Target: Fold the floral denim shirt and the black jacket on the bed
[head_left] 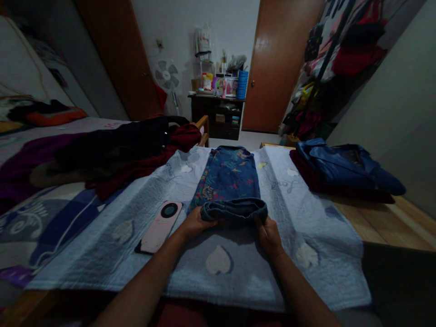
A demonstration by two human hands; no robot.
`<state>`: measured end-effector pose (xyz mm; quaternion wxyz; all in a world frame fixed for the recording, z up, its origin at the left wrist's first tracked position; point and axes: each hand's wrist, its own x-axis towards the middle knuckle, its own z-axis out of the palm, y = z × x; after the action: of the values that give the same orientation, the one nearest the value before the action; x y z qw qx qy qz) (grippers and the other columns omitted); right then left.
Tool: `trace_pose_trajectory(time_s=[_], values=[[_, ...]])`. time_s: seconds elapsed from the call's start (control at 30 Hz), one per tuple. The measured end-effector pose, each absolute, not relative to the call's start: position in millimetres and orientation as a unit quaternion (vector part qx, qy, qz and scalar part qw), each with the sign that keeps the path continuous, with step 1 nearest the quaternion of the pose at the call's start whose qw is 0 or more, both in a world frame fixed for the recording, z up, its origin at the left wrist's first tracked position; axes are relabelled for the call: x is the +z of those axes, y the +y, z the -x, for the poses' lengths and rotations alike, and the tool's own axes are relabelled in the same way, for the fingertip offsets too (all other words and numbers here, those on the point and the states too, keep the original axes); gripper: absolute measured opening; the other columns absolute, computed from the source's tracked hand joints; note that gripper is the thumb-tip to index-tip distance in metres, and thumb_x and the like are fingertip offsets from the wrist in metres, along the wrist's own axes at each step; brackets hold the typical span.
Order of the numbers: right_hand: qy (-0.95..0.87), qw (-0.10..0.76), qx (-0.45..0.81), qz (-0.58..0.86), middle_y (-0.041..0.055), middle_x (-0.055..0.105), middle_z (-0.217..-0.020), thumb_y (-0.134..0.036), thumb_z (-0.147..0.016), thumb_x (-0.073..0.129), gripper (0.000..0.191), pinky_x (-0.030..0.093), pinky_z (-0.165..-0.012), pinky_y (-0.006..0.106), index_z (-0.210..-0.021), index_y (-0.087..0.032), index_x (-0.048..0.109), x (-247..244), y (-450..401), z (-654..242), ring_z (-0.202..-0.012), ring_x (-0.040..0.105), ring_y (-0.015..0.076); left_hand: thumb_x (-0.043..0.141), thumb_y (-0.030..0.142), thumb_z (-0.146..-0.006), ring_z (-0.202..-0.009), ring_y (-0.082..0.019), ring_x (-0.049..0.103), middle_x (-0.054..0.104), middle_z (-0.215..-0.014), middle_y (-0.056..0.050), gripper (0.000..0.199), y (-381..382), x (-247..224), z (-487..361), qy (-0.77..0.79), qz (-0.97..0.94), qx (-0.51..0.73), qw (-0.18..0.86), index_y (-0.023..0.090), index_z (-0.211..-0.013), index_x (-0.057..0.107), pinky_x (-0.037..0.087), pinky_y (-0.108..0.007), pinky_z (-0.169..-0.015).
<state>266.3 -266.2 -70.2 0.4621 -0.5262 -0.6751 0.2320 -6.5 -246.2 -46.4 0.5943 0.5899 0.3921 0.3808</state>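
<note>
The room is dim, with a cool, bluish cast. The middle of the pale quilt (282,200) and the white wall (231,27) are brightest, while the corners sink towards black. A soft shadow lies beneath the raised near edge of the floral denim garment (233,177). A faint sheen marks the right-hand brown door (282,63). The black clothing (119,145) on the left loses most detail, as does the dark area at lower right. Wide-angle distortion makes the left-hand brown door (109,59) and the hanging rack (329,50) lean outwards. Small items on the far cabinet (200,116) look soft, their lettering unreadable.
</note>
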Motion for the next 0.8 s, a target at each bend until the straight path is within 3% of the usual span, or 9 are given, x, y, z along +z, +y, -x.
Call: trace_pose_trajectory(time_s=[0.23, 0.4, 0.5, 0.6, 0.8], values=[[-0.675, 0.474, 0.213, 0.523, 0.0102, 0.068, -0.109, -0.043, -0.093, 0.045, 0.037, 0.048, -0.092, 0.040, -0.113, -0.019, 0.064, -75.2, -264.3, -267.5, -0.103, 0.062, 0.0277, 0.084, 0.032, -0.061, -0.090, -0.023, 0.067, 0.073, -0.098, -0.012, 0.047, -247.7, -41.8, 8.0, 0.435, -0.572, 0.415, 0.559, 0.012, -0.099, 0.065, 0.051, -0.036, -0.085], [-0.664, 0.470, 0.274, 0.513, 0.0074, 0.071, -0.092, -0.045, -0.092, 0.046, 0.037, 0.051, -0.080, 0.036, -0.110, -0.019, 0.066, -71.4, -268.3, -267.8, -0.089, 0.063, 0.0260, 0.081, 0.031, -0.065, -0.088, -0.023, 0.065, 0.071, -0.098, -0.012, 0.045, -247.8, -30.6, 10.6, 0.416, -0.621, 0.359, 0.560, 0.012, -0.101, 0.064, 0.050, -0.032, -0.079], [-0.655, 0.452, 0.344, 0.498, 0.0058, 0.071, -0.086, -0.045, -0.092, 0.046, 0.036, 0.052, -0.073, 0.033, -0.100, -0.018, 0.069, -54.7, -267.4, -271.2, -0.082, 0.063, 0.0239, 0.078, 0.031, -0.068, -0.082, -0.020, 0.064, 0.070, -0.092, -0.008, 0.035, -245.9, -12.9, 10.8, 0.427, -0.670, 0.324, 0.514, 0.013, -0.095, 0.064, 0.049, -0.028, -0.073], [-0.663, 0.432, 0.381, 0.478, 0.0059, 0.071, -0.089, -0.046, -0.090, 0.050, 0.035, 0.051, -0.078, 0.035, -0.096, -0.018, 0.070, -28.3, -256.5, -279.6, -0.086, 0.063, 0.0243, 0.076, 0.032, -0.068, -0.079, -0.018, 0.062, 0.068, -0.087, -0.004, 0.028, -238.1, 14.1, 10.0, 0.444, -0.706, 0.316, 0.452, 0.014, -0.087, 0.065, 0.049, -0.026, -0.071], [-0.662, 0.417, 0.413, 0.467, 0.0039, 0.069, -0.082, -0.048, -0.084, 0.059, 0.033, 0.049, -0.076, 0.034, -0.090, -0.018, 0.071, 23.5, -206.8, -296.3, -0.080, 0.060, 0.0211, 0.075, 0.034, -0.069, -0.083, -0.019, 0.065, 0.071, -0.091, -0.005, 0.036, -193.0, 60.6, 8.7, 0.423, -0.692, 0.383, 0.441, 0.014, -0.097, 0.064, 0.051, -0.029, -0.075]])
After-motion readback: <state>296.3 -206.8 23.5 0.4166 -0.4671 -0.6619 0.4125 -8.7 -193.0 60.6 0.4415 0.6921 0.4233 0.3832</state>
